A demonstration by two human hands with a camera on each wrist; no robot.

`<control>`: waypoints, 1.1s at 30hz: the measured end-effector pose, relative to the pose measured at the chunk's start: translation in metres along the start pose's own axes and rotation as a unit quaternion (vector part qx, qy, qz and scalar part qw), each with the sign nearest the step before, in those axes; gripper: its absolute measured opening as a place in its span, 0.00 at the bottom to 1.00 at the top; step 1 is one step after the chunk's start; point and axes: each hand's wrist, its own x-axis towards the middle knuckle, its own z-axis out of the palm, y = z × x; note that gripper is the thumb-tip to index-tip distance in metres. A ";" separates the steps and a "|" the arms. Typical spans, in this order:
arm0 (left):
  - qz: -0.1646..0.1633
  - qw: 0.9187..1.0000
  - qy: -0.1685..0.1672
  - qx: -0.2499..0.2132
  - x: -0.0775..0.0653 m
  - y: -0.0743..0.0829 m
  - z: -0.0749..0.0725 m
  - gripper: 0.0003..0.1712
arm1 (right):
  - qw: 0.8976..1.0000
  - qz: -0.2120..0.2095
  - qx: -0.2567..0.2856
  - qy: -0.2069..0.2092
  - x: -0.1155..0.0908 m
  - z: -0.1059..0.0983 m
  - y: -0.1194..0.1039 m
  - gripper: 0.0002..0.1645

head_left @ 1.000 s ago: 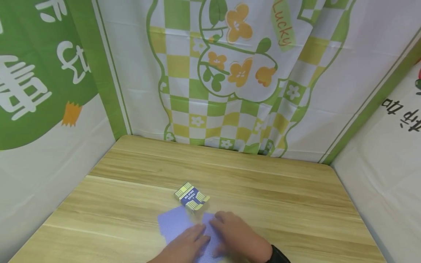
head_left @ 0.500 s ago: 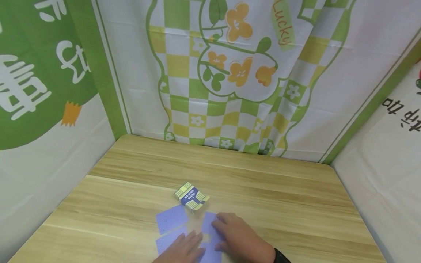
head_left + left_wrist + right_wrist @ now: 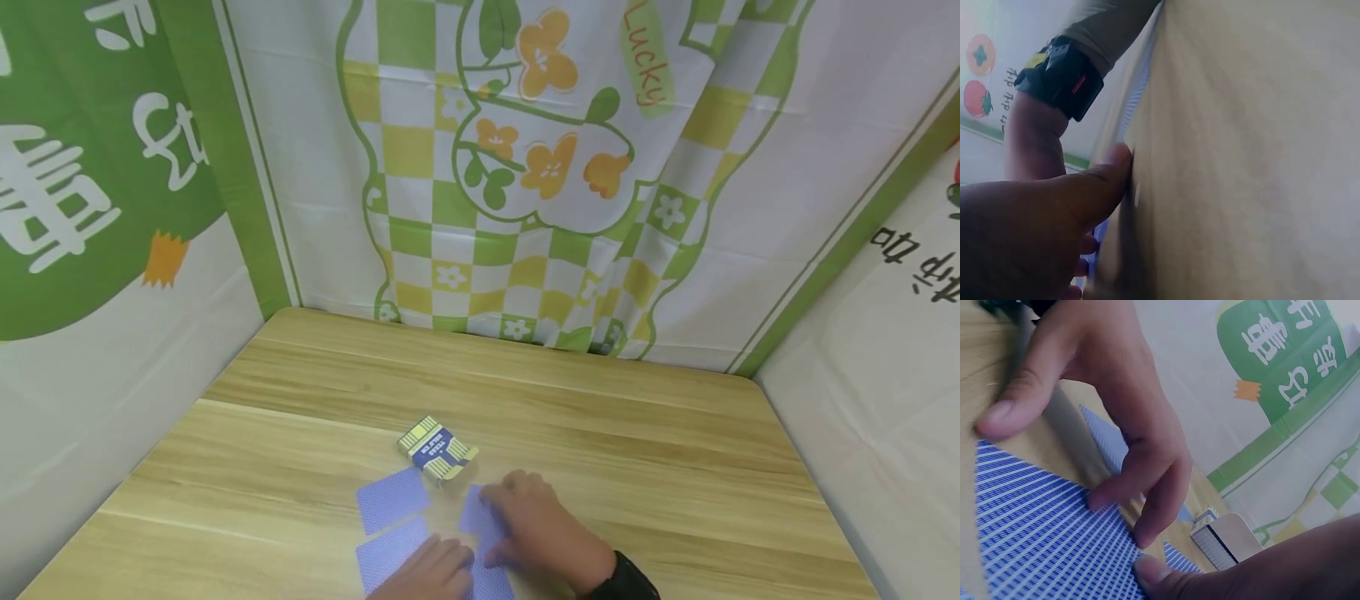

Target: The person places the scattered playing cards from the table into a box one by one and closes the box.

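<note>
Several blue-backed playing cards lie face down on the table. On the left side are a far card (image 3: 392,500) and a near card (image 3: 386,554); on the right, another card (image 3: 474,510) overlaps a nearer one (image 3: 491,583). My right hand (image 3: 543,533) straddles the right-hand cards, index finger at the far end and thumb at the side. In the right wrist view its thumb (image 3: 1154,572) rests at a card's edge. My left hand (image 3: 435,571) reaches between the two groups, bent fingertips touching a card (image 3: 1054,531), thumb held apart. The left wrist view shows its thumb (image 3: 1113,165) low beside the table edge.
A yellow and blue card box (image 3: 435,450), lettered Texas Hold'em, lies just beyond the cards with its flap out. Printed cloth walls (image 3: 525,275) stand along the table's (image 3: 637,433) back and sides. A black band (image 3: 626,579) circles the right wrist.
The left-hand cards, earlier bunched together, now lie apart with a gap between them. My left hand went left with a card, then back right toward the right-hand cards. The box stays put.
</note>
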 end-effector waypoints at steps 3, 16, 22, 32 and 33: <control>0.010 1.000 0.021 0.001 0.004 -0.002 0.002 0.18 | 0.999 0.031 0.032 -0.027 0.004 -0.004 -0.001 0.49; 0.027 0.999 -0.001 -0.024 0.014 -0.011 -0.003 0.20 | 0.987 0.094 0.113 -0.067 0.014 0.000 0.005 0.59; 0.026 0.999 -0.006 -0.028 0.018 -0.014 -0.005 0.22 | 0.983 0.098 0.150 -0.042 0.014 0.001 0.007 0.46; 0.012 0.999 -0.030 -0.043 0.024 -0.021 -0.012 0.18 | 0.991 0.037 0.125 0.036 0.009 -0.002 0.019 0.18; -0.002 0.998 -0.039 -0.047 0.026 -0.022 -0.016 0.17 | 0.991 0.040 0.125 0.036 0.008 -0.004 0.020 0.17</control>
